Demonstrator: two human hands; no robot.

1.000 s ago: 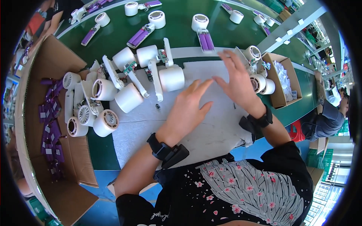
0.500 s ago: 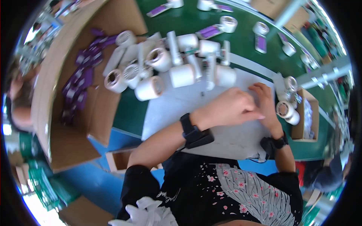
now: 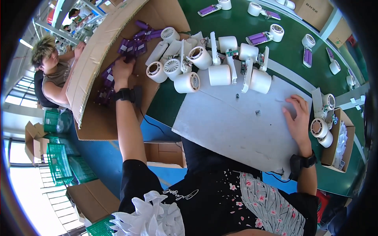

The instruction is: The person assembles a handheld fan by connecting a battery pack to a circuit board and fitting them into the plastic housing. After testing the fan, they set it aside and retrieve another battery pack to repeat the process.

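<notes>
My left hand point(image 3: 123, 71) reaches into the large cardboard box point(image 3: 151, 92) on the left. Its fingers bend over the purple battery packs point(image 3: 132, 48) piled there and seem to grip one; the fingertips are partly hidden. My right hand point(image 3: 298, 121) rests on the right side of the grey board point(image 3: 232, 126), fingers curved and apart, holding nothing. Past the board's far edge lies a cluster of white hand-held fan housings point(image 3: 219, 74) with round heads and handles, some showing green circuit boards point(image 3: 232, 52).
More fan bodies point(image 3: 319, 128) lie beside a small carton point(image 3: 339, 147) with white parts on the right. Fans with purple packs point(image 3: 259, 38) are spaced along the green table point(image 3: 291, 27). Another person point(image 3: 57, 74) sits beyond the large box. An open carton point(image 3: 163, 155) stands below the table edge.
My left hand has moved from over the board, beside the right hand, leftward into the large box among the purple packs. My right hand has lowered onto the board. The view has shifted left.
</notes>
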